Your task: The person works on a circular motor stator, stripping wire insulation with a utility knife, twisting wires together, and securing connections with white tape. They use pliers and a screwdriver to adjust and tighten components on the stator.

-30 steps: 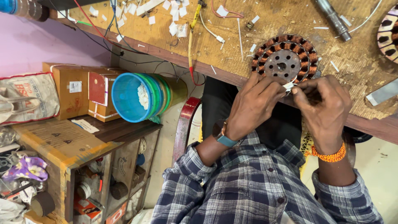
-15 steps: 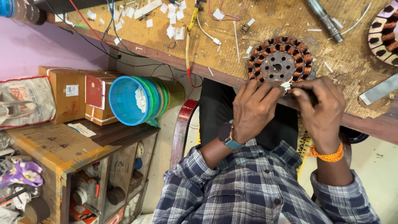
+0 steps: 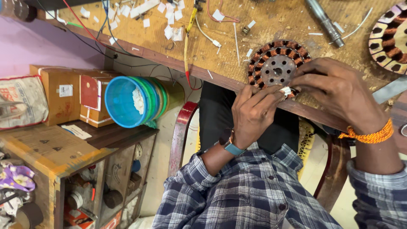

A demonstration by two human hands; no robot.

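From the head view I see my left hand (image 3: 254,112) at the near edge of the wooden workbench (image 3: 271,21), its fingertips pressed together in a pinch on a small white slip (image 3: 287,90) right at the rim of the copper-wound stator (image 3: 277,64). The stator lies flat on the bench close to its edge, a round metal hub with holes at its centre and copper coils ringed about it. My right hand (image 3: 339,91) curls over the stator's near right side, fingers bent and resting against the windings, the fingertips meeting the same white slip; I cannot tell whether it grips the slip or only steadies it. An orange thread band (image 3: 369,135) circles that wrist, and a watch with a blue strap (image 3: 231,146) sits on the left one. Farther right on the bench lies a second stator (image 3: 389,38), partly cut by the frame. White paper scraps (image 3: 169,19) litter the far bench. To the left, stacked blue and green tubs (image 3: 135,101) lie on their side beside cardboard boxes (image 3: 63,93).
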